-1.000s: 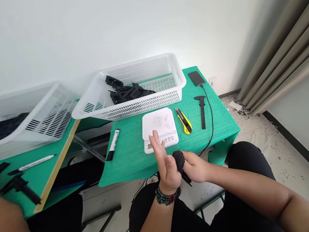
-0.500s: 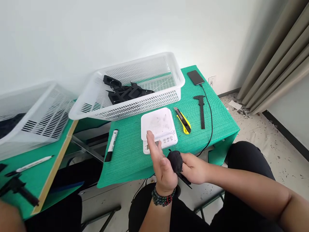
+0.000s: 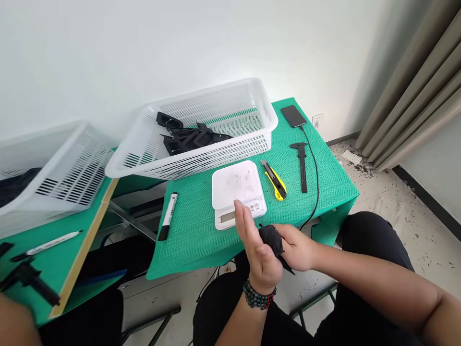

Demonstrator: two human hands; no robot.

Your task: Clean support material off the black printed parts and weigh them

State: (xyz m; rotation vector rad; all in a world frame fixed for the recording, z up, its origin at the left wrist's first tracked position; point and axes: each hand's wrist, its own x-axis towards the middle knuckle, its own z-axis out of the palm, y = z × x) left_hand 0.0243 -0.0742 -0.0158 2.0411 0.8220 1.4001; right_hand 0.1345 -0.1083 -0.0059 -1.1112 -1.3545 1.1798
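Note:
A rough, rounded black lump [image 3: 272,239] is between my hands in front of the table, with a thin dark strip sticking out below it. My right hand [image 3: 298,247] is closed around it from the right side. My left hand [image 3: 257,247], with bead bracelets at the wrist, lies against the lump's left side, its fingers stretched out. The kitchen scale [image 3: 236,185] stands just beyond my left fingers, which cover part of its display and buttons. To its right are a yellow utility knife [image 3: 275,182] and a black caliper [image 3: 301,168].
Behind the scale, a white basket [image 3: 194,166] holds black parts. A marker [image 3: 167,216] and a phone-like black device [image 3: 293,116] with a cable lie on the green cloth [image 3: 194,245]. Another basket [image 3: 68,163], a pen [image 3: 54,242] and a second caliper [image 3: 32,281] are at left, near a person's arm [image 3: 16,319].
My left hand has moved right, uncovering more of the scale's display. The black lump and my right hand have shifted slightly right with it.

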